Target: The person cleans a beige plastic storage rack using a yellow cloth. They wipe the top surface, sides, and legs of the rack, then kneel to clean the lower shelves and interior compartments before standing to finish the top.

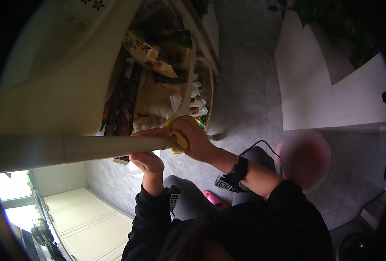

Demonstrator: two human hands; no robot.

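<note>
A long pale cylindrical pole (108, 148) reaches from the left edge to the middle of the view. Around its near end my right hand (191, 138) presses a yellow cloth (179, 142), its fingers closed over the fabric. My left hand (150, 160) cups the pole from below, a little left of the cloth, with fingers passing behind it. Just above the cloth runs the pale curved rim (186, 94) of a rack or shelf with packets on it. Black bands with printed tags sit on both wrists.
Packaged goods (153, 58) and long dark boxes (124, 94) lie above the pole. A pink round object (305, 160), partly blurred, is at the right, near a white cabinet (307, 78). A pink slipper (214, 199) shows beside my legs. Cream cabinets (85, 222) stand lower left.
</note>
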